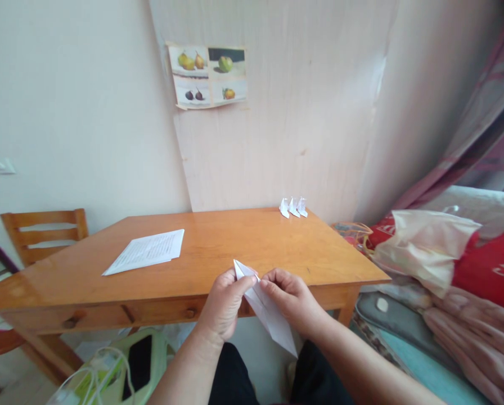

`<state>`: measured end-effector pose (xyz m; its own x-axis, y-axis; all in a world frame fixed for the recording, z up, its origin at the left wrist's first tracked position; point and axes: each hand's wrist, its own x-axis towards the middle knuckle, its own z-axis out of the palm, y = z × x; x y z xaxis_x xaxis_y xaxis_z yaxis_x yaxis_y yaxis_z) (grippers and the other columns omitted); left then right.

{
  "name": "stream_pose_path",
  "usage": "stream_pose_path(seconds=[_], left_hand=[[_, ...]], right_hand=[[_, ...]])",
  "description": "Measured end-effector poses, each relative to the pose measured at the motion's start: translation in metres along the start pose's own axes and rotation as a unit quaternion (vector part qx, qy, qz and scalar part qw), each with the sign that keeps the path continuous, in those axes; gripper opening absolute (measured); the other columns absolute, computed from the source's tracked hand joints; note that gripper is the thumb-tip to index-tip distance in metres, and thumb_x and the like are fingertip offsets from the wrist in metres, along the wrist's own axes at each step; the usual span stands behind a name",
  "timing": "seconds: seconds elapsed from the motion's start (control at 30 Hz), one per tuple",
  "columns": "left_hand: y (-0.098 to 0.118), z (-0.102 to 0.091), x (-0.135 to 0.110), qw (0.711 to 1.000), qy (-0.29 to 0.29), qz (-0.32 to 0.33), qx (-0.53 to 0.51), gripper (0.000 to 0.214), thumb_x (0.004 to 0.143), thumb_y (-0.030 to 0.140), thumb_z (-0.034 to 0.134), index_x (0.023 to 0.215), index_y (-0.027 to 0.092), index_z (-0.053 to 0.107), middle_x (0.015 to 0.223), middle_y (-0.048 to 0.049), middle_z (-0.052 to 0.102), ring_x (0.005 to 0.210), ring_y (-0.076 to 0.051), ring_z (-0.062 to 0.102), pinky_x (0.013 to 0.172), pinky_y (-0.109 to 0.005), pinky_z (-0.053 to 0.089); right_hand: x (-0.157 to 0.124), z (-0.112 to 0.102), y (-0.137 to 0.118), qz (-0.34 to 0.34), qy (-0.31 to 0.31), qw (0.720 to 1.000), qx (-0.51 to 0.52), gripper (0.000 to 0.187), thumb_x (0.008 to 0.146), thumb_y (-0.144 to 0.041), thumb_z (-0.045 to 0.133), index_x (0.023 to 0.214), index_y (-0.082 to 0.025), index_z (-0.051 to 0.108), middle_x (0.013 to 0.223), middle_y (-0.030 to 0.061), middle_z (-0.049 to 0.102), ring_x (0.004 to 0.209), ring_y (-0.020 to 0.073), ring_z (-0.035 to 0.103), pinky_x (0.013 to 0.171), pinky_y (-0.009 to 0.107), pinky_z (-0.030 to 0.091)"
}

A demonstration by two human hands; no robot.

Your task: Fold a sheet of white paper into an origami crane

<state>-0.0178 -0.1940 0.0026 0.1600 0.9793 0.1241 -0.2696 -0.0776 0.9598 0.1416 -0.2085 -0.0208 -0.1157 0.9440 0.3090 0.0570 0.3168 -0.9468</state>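
A long folded piece of white paper, pointed at its far end, is held between my two hands just off the table's front edge. My left hand pinches it near the pointed tip, thumb on top. On the other side, my right hand grips the paper's edge between thumb and bent fingers. The folded paper slants down toward my lap. Three small folded white paper figures stand in a row at the table's back right.
The wooden table has front drawers. A stack of printed sheets lies on its left. A green stool carries a black phone and white cables. A wooden chair stands at left; bags and cloths are piled at right.
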Motion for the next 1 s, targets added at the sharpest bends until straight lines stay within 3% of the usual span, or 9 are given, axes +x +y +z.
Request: stream_pose_path(seconds=[0.33,0.6,0.77,1.0], left_hand=[[0.005,-0.003,0.0,0.998,-0.054,0.005,0.04,0.012,0.079,0.027,0.069,0.081,0.015,0.067,0.075,-0.0024,0.062,0.072,-0.016,0.053,0.07,-0.028,0.042],[-0.001,-0.004,0.001,0.999,-0.043,-0.008,0.027,0.015,0.079,0.028,0.07,0.079,0.014,0.066,0.074,-0.0023,0.062,0.071,-0.015,0.053,0.068,-0.027,0.042],[-0.004,-0.002,0.001,0.999,-0.024,-0.024,0.004,0.025,0.078,0.032,0.072,0.068,0.016,0.056,0.063,0.003,0.051,0.061,-0.011,0.044,0.058,-0.024,0.036],[-0.002,-0.002,-0.002,0.997,-0.065,-0.028,0.007,0.023,0.081,0.034,0.072,0.078,0.016,0.059,0.069,0.0023,0.055,0.065,-0.012,0.048,0.063,-0.024,0.039]], right_hand=[[-0.002,0.0,-0.002,0.001,-0.014,1.0,-0.002,0.033,0.092,-0.049,0.06,0.084,-0.017,0.062,0.071,-0.0004,0.058,0.063,0.0125,0.048,0.057,0.024,0.038],[-0.002,0.004,-0.004,-0.021,-0.004,0.999,-0.031,0.029,0.093,-0.043,0.057,0.082,-0.017,0.061,0.071,-0.0004,0.056,0.065,0.013,0.048,0.059,0.025,0.038],[-0.004,0.008,-0.006,-0.041,0.018,0.998,-0.051,0.024,0.092,-0.035,0.056,0.076,-0.018,0.057,0.067,-0.0017,0.053,0.063,0.0124,0.046,0.058,0.024,0.037],[-0.004,0.009,-0.001,-0.043,0.033,0.996,-0.068,0.025,0.093,-0.036,0.055,0.077,-0.018,0.058,0.069,-0.0008,0.054,0.065,0.0134,0.048,0.059,0.025,0.038]])
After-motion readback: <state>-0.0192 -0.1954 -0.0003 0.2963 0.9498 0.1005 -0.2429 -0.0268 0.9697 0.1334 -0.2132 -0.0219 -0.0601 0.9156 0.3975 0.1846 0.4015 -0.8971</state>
